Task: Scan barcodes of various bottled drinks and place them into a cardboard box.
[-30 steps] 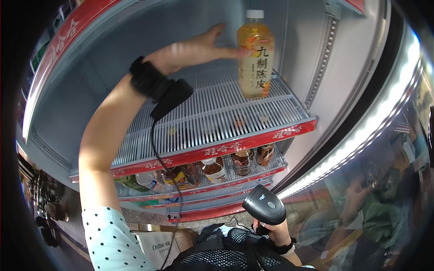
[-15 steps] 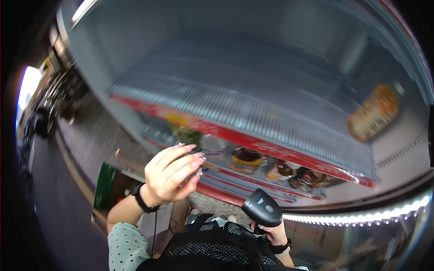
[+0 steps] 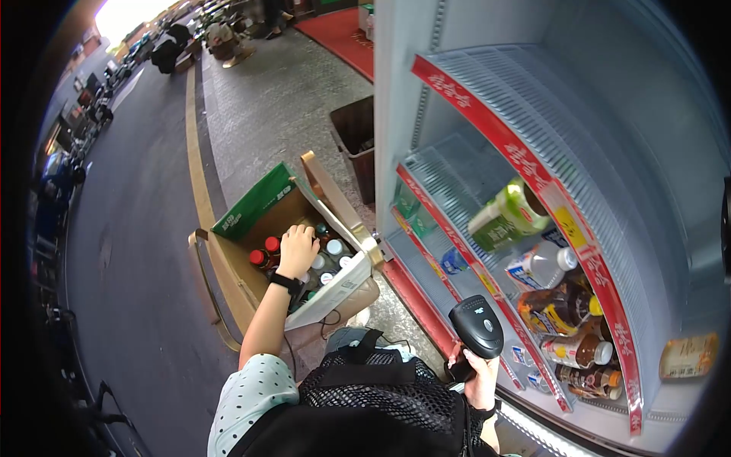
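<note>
My left hand [image 3: 298, 250] reaches down into an open cardboard box [image 3: 228, 263] of bottles, its fingers bent over the tops; what they hold, if anything, is hidden. Red-capped bottles [image 3: 264, 252] stand to its left and white-capped bottles [image 3: 335, 248] to its right. My right hand [image 3: 481, 381] is wrapped round the handle of a black handheld scanner [image 3: 478, 327], beside the refrigerator shelves. Several bottles lie on the middle shelf, among them a green-labelled one [image 3: 509, 217] and a clear one [image 3: 542, 265].
The top shelf [image 3: 548, 114] of the refrigerator holds an orange-labelled bottle [image 3: 688, 356] at its right end. A dark bin [image 3: 355, 137] stands behind the box. Parked vehicles and people are far off at the upper left, past a road [image 3: 152, 190].
The view has swung left and down toward the box. My left hand has gone from in front of the shelves into the box. My right hand still holds the scanner.
</note>
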The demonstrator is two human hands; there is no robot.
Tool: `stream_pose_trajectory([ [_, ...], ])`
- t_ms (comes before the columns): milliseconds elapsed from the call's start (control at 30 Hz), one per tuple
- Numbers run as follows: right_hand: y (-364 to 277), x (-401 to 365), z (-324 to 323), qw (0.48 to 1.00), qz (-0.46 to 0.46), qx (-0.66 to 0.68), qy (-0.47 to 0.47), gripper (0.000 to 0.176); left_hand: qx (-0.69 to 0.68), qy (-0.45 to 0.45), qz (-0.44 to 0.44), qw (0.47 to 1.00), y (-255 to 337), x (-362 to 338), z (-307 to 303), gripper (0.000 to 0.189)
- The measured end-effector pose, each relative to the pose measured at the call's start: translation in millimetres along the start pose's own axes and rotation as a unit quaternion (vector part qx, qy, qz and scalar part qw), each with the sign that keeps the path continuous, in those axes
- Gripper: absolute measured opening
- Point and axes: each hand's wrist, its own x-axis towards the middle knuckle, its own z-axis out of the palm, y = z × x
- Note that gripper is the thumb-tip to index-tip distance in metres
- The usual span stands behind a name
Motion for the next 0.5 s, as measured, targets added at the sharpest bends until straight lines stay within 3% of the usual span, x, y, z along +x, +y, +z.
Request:
stream_pose_trajectory([
  [67,5.4,7.7,8.3,1.0,0.01,-0.008,-0.002,0.031,0.019,-0.102,-0.09,0.99,-23.4,9.1,24.4,0.041],
  [133,10.4,16.8,15.5,1.0,0.028,-0.012,0.006,0.031,0.068,-0.238,-0.165,0.955,-44.6,24.5,53.3,0.073],
  [200,12.1,18.7,19.8,0.999,0.027,-0.02,-0.001,0.031,0.038,-0.294,-0.195,0.935,-46.9,33.5,42.2,0.082],
  [233,16.2,23.2,32.0,0.999,0.029,-0.025,0.0,0.031,-0.014,-0.334,-0.233,0.913,-67.5,43.8,67.9,0.084],
  [333,19.0,30.5,51.5,1.0,0.024,0.009,0.014,0.03,-0.12,-0.326,-0.265,0.9,-82.2,59.9,67.3,0.086],
  [400,19.0,30.8,52.4,0.996,0.028,0.068,0.044,0.016,-0.117,-0.325,-0.269,0.899,-87.1,62.6,67.1,0.085],
  [500,29.1,37.5,65.2,0.995,0.023,0.075,0.059,0.017,0.006,-0.421,-0.216,0.881,-97.6,65.4,59.5,0.096],
])
